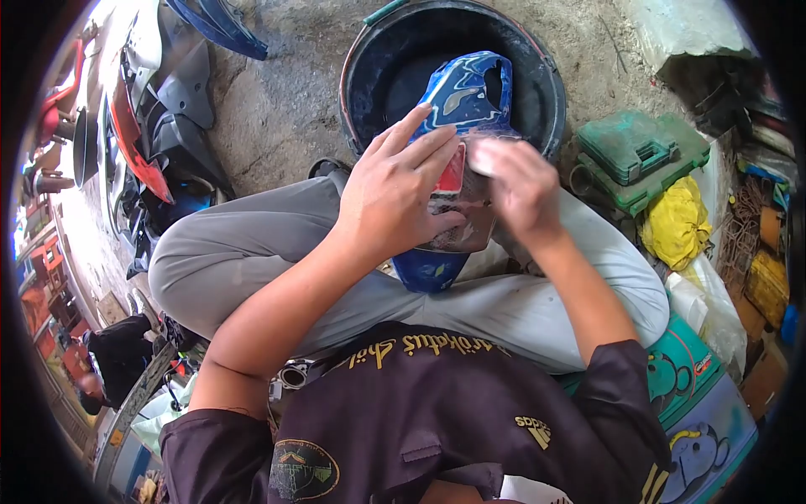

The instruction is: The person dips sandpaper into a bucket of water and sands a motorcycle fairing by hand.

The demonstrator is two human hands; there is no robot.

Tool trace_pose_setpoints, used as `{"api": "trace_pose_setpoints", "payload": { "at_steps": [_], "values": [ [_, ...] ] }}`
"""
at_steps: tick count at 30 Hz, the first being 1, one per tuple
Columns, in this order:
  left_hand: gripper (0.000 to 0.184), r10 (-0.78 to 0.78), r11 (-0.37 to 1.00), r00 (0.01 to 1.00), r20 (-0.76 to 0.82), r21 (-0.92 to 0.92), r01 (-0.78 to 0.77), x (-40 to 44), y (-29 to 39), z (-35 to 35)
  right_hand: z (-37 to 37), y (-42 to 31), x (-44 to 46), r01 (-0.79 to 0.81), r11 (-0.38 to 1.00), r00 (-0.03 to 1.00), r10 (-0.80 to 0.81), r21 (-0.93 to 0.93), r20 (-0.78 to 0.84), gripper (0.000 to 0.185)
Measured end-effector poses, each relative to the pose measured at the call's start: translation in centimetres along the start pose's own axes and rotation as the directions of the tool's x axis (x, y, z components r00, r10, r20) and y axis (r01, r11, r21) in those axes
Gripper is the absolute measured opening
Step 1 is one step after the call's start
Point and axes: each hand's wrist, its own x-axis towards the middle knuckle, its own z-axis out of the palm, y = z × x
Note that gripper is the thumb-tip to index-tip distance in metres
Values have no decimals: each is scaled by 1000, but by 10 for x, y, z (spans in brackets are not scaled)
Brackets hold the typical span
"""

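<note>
A blue plastic motorcycle body panel [467,97], its paint patchy and worn through to pale layers, lies tilted with its far end over a black bucket [351,109]. My left hand [395,181] rests on the panel's near part, fingers stretched out and thumb apart. Beside its fingers shows a red patch [452,171] with a pale border. My right hand [522,185] is on the panel's right side, its fingers curled together and blurred by motion. Something pale shows at those fingertips, too smeared to name. Between my legs is a dark blue piece [428,270], partly hidden.
Several motorcycle body parts [186,88] lie at the left, with a red piece [138,151] among them. On the right are a green tool case [630,151], a yellow plastic bag [677,220] and a green-and-blue box [693,395]. Another person [117,357] appears at the far left.
</note>
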Motion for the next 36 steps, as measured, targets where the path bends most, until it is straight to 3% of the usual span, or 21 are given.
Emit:
{"api": "trace_pose_setpoints", "payload": {
  "at_steps": [3, 5, 9, 12, 15, 19, 21, 25, 27, 29, 31, 32, 36],
  "values": [
    [88, -7, 1000, 1000, -9, 0, 7, -2, 1, 0, -1, -2, 0, 25, 1000, 1000, -25, -17, 6, 22],
    [88, 7, 1000, 1000, -16, 17, -7, -2, 1, 0, -1, 15, 6, -40, 999, 999, 39, -33, -38, 23],
    [88, -4, 1000, 1000, -16, 23, 4, -4, 1, 3, -2, -15, -3, 43, 999, 999, -43, -1, 25, 25],
    [88, 7, 1000, 1000, -17, 28, -7, -4, 1, 2, 0, 11, 4, -65, 997, 997, 63, -40, -48, 27],
    [88, 1, 1000, 1000, -15, 25, 0, -3, 1, 3, -1, -21, 0, -26, 999, 1000, 26, -31, 1, 27],
    [88, -5, 1000, 1000, -11, 22, 6, -3, 1, 2, 0, 3, 5, -39, 999, 998, 38, -6, -53, 25],
    [88, -9, 1000, 1000, -18, 20, 10, -1, 1, 2, 1, -16, -4, -11, 1000, 1000, 11, 2, -1, 23],
    [88, -7, 1000, 1000, -15, 21, 7, -1, 1, 1, 1, 11, 4, -122, 993, 991, 121, -4, -56, 25],
    [87, -5, 1000, 1000, -22, 27, 5, 0, 0, 2, 1, -1, 0, -25, 999, 999, 26, 27, -33, 26],
    [87, -7, 1000, 1000, -22, 28, 8, -2, 0, 3, 0, -13, -3, -29, 999, 999, 28, 20, 23, 26],
    [87, -3, 999, 1000, -25, 32, 3, 1, 2, 2, 1, 7, 5, -24, 999, 998, 25, 35, -49, 27],
    [87, -2, 999, 1000, -26, 35, 3, 1, 2, 2, 1, 11, 6, -101, 993, 993, 104, 61, -56, 25],
    [87, 2, 998, 1000, -30, 55, 0, 0, 0, 5, 1, -12, -2, -21, 999, 1000, 20, 24, 10, 23]
  ]
}}
